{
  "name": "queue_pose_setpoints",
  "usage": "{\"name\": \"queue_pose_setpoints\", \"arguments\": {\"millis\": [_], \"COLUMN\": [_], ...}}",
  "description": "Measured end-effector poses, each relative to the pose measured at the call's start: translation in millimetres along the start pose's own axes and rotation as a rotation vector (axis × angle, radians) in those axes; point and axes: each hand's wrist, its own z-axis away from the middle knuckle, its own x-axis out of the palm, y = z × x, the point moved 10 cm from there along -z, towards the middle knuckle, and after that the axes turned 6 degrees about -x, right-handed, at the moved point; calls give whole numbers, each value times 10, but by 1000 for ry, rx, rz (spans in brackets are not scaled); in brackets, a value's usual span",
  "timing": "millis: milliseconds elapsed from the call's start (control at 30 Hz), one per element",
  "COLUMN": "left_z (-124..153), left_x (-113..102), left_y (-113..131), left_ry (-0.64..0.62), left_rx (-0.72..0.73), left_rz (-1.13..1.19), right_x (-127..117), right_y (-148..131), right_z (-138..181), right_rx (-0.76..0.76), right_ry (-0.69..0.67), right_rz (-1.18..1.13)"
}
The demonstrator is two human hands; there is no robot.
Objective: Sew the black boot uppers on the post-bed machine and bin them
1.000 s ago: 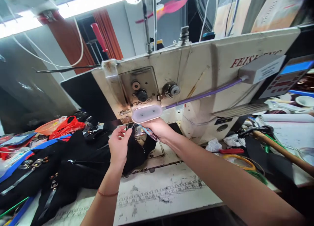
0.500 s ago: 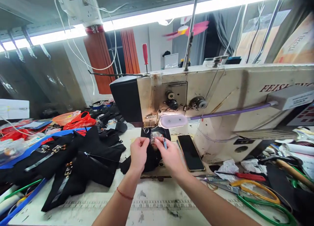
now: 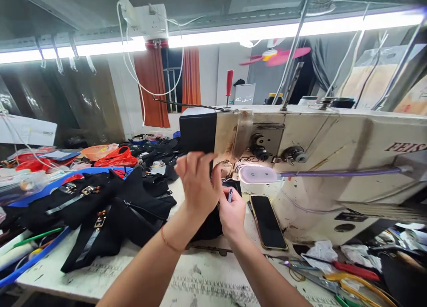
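My left hand is raised in front of the sewing machine's head, its fingers apart and bent forward. Nothing shows in it, and it hides much of the needle area. Below the lamp, my right hand is closed around a slim blue-grey tool. Only the tool's upper end sticks out, so its kind is unclear. Black fabric lies on the machine bed under and between my hands, partly covered by them.
A phone lies right of my right hand. Scissors with orange handles and a red-handled tool are at front right. Black garment pieces with buckles are piled on the left by a blue tray edge.
My left hand has risen from the needle area and its pinched fingers have spread. My right hand stays low with the blue-grey tool. The view has shifted left.
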Motion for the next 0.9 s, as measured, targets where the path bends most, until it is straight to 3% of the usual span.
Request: {"name": "queue_pose_setpoints", "arguments": {"millis": [100, 200, 400, 600, 700, 767, 833, 900], "left_z": [-377, -577, -614, -624, -548, -383, -97, 361], "left_x": [142, 203, 204, 117, -94, -144, 46, 402], "left_y": [199, 320, 478, 441, 230, -1, -311, -678], "left_ry": [-55, -95, -20, 36, 45, -20, -234, -482], "left_rx": [108, 227, 448, 452, 321, 168, -82, -500], "left_rz": [-105, -157, -203, -262, -193, -100, 56, 290], "right_x": [23, 40, 43, 50, 18, -33, -82, -100], "right_y": [-35, -54, -59, -62, -45, -40, -51, -66], "right_z": [3, 13, 18, 35, 24, -7, -44, -67], "right_rx": [-29, -48, -76, -96, -105, -111, -122, -138], "right_ry": [-58, -113, -167, -193, -194, -178, -162, -165], "right_rz": [77, 145, 214, 280, 343, 399, 447, 480]}}
